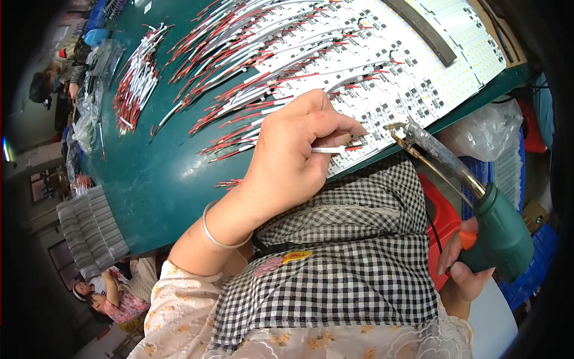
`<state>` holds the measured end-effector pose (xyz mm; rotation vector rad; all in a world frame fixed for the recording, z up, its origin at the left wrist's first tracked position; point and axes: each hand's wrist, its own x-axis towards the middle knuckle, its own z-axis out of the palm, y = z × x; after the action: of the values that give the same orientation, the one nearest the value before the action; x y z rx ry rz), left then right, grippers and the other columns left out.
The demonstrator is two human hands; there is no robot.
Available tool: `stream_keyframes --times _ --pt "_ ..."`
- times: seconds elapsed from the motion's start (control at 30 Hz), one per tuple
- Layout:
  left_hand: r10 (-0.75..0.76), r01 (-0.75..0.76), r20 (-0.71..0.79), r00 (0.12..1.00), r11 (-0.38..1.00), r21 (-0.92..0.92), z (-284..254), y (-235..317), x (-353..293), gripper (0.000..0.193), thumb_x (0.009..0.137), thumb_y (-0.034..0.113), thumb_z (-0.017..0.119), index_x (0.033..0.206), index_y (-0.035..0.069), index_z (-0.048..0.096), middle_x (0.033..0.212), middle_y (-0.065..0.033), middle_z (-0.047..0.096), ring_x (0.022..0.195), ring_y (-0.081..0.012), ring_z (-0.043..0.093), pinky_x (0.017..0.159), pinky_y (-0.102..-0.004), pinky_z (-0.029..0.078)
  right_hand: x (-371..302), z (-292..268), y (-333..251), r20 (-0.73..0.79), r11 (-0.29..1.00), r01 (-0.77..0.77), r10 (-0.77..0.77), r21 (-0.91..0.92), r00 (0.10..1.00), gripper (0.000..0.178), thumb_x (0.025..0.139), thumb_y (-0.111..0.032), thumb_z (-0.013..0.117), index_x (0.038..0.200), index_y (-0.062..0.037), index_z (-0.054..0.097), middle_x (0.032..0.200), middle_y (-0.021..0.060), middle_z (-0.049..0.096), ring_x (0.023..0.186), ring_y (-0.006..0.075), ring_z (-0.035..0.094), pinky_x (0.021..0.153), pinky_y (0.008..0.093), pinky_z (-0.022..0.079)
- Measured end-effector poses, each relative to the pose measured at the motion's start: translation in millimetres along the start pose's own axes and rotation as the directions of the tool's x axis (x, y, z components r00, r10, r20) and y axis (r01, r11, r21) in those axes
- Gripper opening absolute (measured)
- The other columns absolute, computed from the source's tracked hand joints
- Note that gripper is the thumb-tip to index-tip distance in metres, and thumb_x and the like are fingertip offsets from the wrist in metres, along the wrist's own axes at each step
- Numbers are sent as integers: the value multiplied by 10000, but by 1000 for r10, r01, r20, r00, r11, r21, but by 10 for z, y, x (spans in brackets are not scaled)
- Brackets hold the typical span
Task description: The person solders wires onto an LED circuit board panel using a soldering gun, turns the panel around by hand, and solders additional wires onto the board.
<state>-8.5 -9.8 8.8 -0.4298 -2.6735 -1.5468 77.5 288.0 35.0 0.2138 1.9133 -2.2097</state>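
Note:
My left hand is closed in a pinch over the near edge of the white circuit boards. Out of its fingers sticks a short white-sleeved cable, its red wire end at the board's edge. My right hand is wrapped round the handle of a green soldering gun with an orange trigger. The gun's long metal barrel reaches up and left, and its tip is over the boards, to the right of my left hand. A thin feed tube runs beside the barrel.
Rows of red-and-white wires fan left from the boards across the green table. A bundle of loose wires lies further left. A dark bar rests on the boards. Grey stacked blocks stand at left; people sit beyond.

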Motion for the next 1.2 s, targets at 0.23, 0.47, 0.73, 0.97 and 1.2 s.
stream_keyframes --times 0.23,0.47,0.73,0.97,1.2 --pt "121 -119 -16 992 986 115 39 -26 -37 505 589 -186 505 969 55 734 706 -47 520 632 -171 532 574 -262 455 -53 5 22 -32 994 -97 95 -45 995 572 732 -165 778 1145 97 481 685 89 538 524 148 541 411 245 461" --pt "223 -217 -6 975 956 199 48 -59 -42 506 573 -163 556 990 66 728 713 -53 533 619 -175 555 532 -275 455 -41 10 95 22 995 -42 44 -89 999 515 725 -131 754 1122 75 498 716 95 554 556 146 535 463 236 459" --pt "273 -256 -6 962 909 330 84 17 -62 466 558 -118 594 981 41 705 715 -66 528 583 -198 544 495 -298 434 -239 -286 347 82 851 85 -49 -519 995 504 761 -100 708 1187 54 485 723 74 529 602 152 531 525 262 451" --pt "298 -278 15 954 869 410 82 29 -78 299 642 -23 620 930 37 676 798 -67 553 602 -241 596 462 -357 470 -58 -90 102 -24 981 139 -144 -138 989 570 780 -109 691 1250 101 447 710 87 530 536 143 509 477 230 431" --pt "231 -246 88 969 854 458 27 149 -75 285 685 -7 598 962 29 656 833 -76 553 655 -247 602 491 -374 479 153 -308 -340 145 797 488 -468 -355 871 687 808 -103 675 1352 166 353 704 135 563 549 146 509 525 257 473"
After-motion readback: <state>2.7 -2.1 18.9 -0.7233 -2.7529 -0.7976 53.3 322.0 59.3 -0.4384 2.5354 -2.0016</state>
